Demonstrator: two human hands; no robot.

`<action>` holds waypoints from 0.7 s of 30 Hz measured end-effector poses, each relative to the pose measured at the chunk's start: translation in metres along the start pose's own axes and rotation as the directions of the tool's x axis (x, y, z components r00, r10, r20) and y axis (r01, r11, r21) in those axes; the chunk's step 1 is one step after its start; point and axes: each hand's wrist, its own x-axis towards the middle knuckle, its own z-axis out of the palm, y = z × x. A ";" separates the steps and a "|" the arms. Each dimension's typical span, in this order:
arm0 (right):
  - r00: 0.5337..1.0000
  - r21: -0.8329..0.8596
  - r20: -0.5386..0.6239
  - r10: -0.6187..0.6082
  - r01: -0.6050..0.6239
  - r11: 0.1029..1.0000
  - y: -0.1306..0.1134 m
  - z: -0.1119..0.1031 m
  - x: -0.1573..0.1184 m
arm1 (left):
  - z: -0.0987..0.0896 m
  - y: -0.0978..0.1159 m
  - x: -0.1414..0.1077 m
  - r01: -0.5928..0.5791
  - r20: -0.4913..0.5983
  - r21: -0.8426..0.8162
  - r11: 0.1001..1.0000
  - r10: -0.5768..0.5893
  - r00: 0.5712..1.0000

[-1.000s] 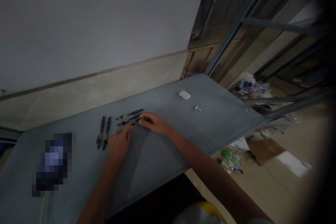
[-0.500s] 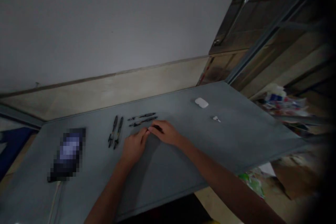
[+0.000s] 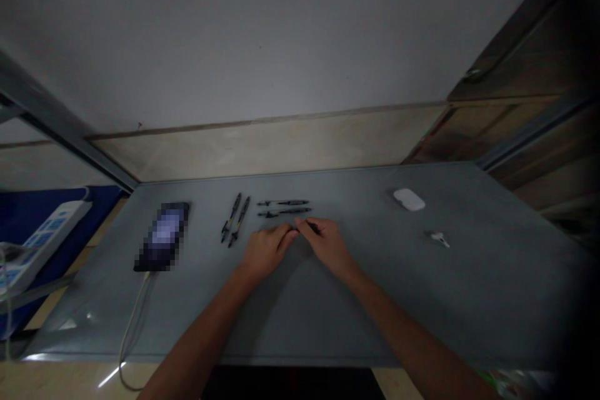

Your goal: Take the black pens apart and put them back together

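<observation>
1. Right hand (image 3: 325,248): resting low on the counter (image 3: 422,312), fingers and thumb closed around a dark pen-like item (image 3: 312,227). Item mostly hidden by the fingers, only a short dark length showing, lying roughly level just above the hand.
2. Left hand (image 3: 267,252): palm down beside the right hand, fingers loosely curled, fingertips just touching or almost touching the right hand's fingers. Grip on the dark item from this side: cannot tell.
3. Two black-and-yellow pens (image 3: 235,219): side by side, tilted, near the counter's back edge, left of both hands.
4. Two slim black pens (image 3: 284,207): lying flat end-on to the first pair, one above the other, parallel, just behind the hands and not touching them.
5. White earbud case (image 3: 409,199): closed, on the counter, well right of the right hand.
6. Single white earbud (image 3: 438,239): on its side, nearer the case than the hands.
7. Pixelated phone (image 3: 162,236): flat on the counter, left of the pens, with a white cable (image 3: 132,322) trailing over the front edge.
8. White power strip (image 3: 42,244): beyond the counter's left end, on a blue surface.
</observation>
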 end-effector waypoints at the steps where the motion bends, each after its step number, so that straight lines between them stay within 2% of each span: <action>1: 1.000 0.022 -0.009 0.012 -0.012 1.000 0.000 -0.001 0.000 | 0.000 0.000 0.000 -0.008 -0.006 -0.029 1.000 0.007 1.000; 4: 1.000 0.091 -0.005 0.004 -0.004 0.996 -0.001 -0.002 -0.001 | -0.001 0.000 0.000 0.002 -0.030 -0.148 0.989 -0.006 1.000; 10: 0.997 0.127 0.070 -0.040 0.031 0.991 0.000 0.006 -0.003 | -0.011 0.005 -0.001 0.105 -0.144 -0.494 0.863 -0.201 0.969; 13: 0.983 0.202 0.161 -0.083 0.049 0.978 -0.001 0.009 -0.004 | -0.016 0.006 -0.001 0.147 -0.174 -0.505 0.850 -0.267 0.948; 17: 0.948 0.262 0.284 -0.146 0.070 0.963 -0.008 0.011 -0.009 | -0.017 0.004 0.001 0.077 -0.175 -0.540 0.838 -0.202 0.964; 21: 0.941 0.271 0.320 -0.114 0.025 0.962 -0.010 0.012 -0.011 | -0.016 0.000 0.002 0.065 -0.189 -0.594 0.802 -0.217 0.958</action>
